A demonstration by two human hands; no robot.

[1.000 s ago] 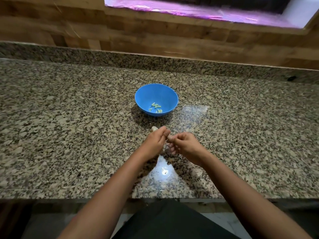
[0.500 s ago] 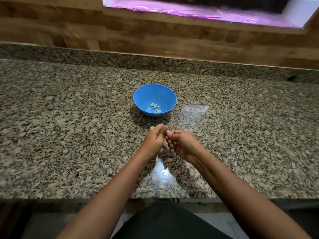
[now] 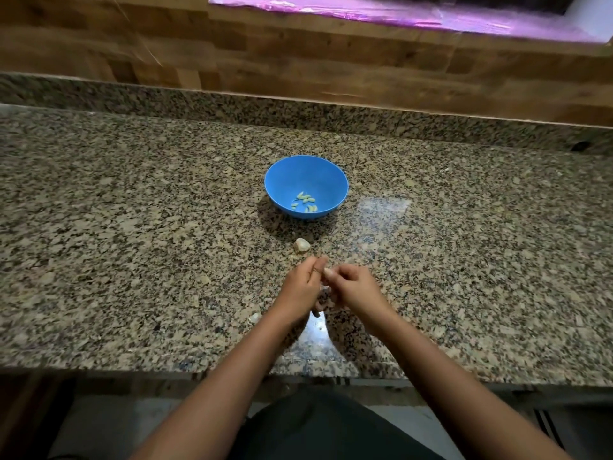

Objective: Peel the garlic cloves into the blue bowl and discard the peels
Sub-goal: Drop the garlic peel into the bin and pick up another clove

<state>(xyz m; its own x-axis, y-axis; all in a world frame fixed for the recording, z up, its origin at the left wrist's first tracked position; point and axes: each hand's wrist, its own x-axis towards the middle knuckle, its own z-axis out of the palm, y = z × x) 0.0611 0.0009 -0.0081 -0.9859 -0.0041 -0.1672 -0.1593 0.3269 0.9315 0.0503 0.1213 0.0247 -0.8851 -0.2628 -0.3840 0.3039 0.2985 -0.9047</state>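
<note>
A blue bowl stands upright on a speckled granite counter, about midway between its front and back edges. Roughly a dozen pale peeled garlic cloves lie loose at the bottom of the bowl, gathered toward its near side. Just in front of the bowl, on the bare stone, sits a whitish unpeeled garlic piece, apart from the bowl's base. Nearer the counter's front edge, the left hand and the right hand meet with fingers curled, thumbs and fingertips pressed together around something small; what they pinch is too hidden to tell, though a pale sliver shows at the right thumb tip. A small pale peel scrap lies on the counter just left of the left wrist. Behind the counter's back edge rises a granite upstand and a wood-panelled wall.
</note>
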